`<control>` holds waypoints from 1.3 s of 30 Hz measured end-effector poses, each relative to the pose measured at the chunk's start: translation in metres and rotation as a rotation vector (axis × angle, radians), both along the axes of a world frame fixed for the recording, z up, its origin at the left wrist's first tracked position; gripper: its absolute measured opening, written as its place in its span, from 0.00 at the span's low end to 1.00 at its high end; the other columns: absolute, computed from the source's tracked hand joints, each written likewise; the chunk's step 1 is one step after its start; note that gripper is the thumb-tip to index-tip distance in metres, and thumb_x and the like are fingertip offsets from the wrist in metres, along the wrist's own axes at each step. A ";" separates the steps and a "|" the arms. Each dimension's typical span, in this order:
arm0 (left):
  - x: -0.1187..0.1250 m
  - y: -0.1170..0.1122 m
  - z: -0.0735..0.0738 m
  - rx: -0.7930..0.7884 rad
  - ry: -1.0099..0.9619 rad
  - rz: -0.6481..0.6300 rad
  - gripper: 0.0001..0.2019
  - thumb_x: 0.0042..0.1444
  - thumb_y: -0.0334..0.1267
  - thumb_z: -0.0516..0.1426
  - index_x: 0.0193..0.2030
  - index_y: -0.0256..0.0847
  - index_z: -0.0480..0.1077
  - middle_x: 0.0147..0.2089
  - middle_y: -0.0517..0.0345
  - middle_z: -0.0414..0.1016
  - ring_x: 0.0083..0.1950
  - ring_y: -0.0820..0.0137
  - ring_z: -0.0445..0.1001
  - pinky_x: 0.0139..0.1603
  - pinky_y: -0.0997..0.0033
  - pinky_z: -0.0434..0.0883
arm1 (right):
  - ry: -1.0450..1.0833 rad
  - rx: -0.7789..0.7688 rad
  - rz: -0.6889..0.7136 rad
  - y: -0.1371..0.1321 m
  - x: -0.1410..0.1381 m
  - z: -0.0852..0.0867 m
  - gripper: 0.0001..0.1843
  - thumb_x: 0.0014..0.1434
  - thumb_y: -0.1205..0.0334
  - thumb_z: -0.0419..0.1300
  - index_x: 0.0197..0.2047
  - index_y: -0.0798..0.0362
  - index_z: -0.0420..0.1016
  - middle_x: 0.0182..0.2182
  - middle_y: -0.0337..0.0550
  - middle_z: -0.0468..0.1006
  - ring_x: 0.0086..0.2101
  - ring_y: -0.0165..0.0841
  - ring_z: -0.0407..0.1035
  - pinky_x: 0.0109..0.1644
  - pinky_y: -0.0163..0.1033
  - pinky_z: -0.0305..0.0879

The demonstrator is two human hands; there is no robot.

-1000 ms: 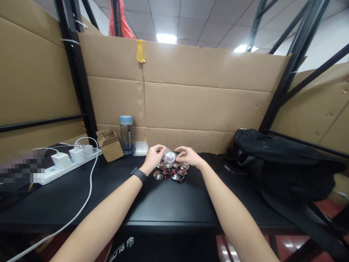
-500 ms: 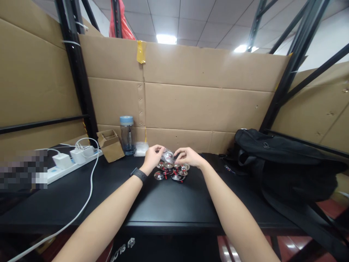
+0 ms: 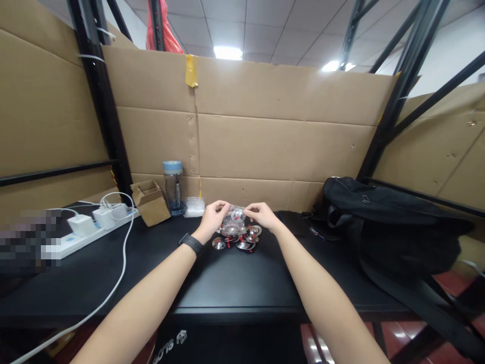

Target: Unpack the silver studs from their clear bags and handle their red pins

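Observation:
Between my two hands is a clear plastic bag (image 3: pixel 235 227) with a shiny round metal piece inside. My left hand (image 3: pixel 215 218), with a dark band on its wrist, pinches the bag's left top corner. Thumb and fingers of my right hand (image 3: pixel 262 215) close on its right top corner. Below and behind the bag, several small silver finger cymbals (image 3: pixel 242 245) with red cords lie in a pile on the black table (image 3: pixel 242 283). The bag hides part of the pile.
At the back left stand a small open cardboard box (image 3: pixel 152 207), a blue-lidded bottle (image 3: pixel 174 189) and a clear plastic packet (image 3: pixel 195 207). A white power strip (image 3: pixel 62 245) with cables lies further left. To the right is a black bag (image 3: pixel 394 227). Cardboard (image 3: pixel 273 146) walls the back.
The plastic bag was bunched near my left hand; now it hangs spread between both hands. My right fingers have closed on its corner. The view has shifted slightly.

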State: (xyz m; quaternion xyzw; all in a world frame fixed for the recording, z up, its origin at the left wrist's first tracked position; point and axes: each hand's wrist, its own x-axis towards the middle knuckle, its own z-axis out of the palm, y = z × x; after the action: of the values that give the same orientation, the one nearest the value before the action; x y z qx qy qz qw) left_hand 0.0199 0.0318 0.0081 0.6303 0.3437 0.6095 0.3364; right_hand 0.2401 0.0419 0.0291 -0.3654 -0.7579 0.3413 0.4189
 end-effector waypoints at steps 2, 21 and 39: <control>0.000 0.001 0.000 -0.005 0.006 -0.008 0.19 0.56 0.54 0.62 0.38 0.37 0.74 0.39 0.48 0.82 0.41 0.62 0.81 0.47 0.60 0.77 | 0.001 0.018 -0.023 -0.002 0.002 0.005 0.22 0.51 0.44 0.68 0.35 0.57 0.83 0.26 0.43 0.80 0.24 0.29 0.66 0.30 0.35 0.64; 0.003 -0.007 0.001 -0.054 -0.007 -0.087 0.21 0.55 0.44 0.63 0.51 0.42 0.62 0.36 0.59 0.78 0.34 0.68 0.80 0.37 0.69 0.75 | 0.270 0.055 -0.045 -0.008 -0.011 0.009 0.30 0.49 0.55 0.70 0.53 0.49 0.65 0.36 0.41 0.81 0.33 0.32 0.75 0.40 0.37 0.71; -0.003 -0.038 0.022 0.569 0.994 0.150 0.26 0.49 0.52 0.67 0.54 0.48 0.72 0.60 0.51 0.70 0.62 0.55 0.65 0.58 0.56 0.59 | 0.105 -0.050 0.019 -0.005 -0.008 0.005 0.31 0.50 0.70 0.65 0.59 0.58 0.75 0.37 0.46 0.85 0.35 0.39 0.79 0.43 0.43 0.76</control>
State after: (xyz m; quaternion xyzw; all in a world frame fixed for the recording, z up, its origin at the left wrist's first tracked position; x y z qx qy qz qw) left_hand 0.0174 -0.0062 0.0303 0.8806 0.3266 0.3308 -0.0922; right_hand 0.2321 0.0370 0.0341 -0.3503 -0.7296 0.3826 0.4456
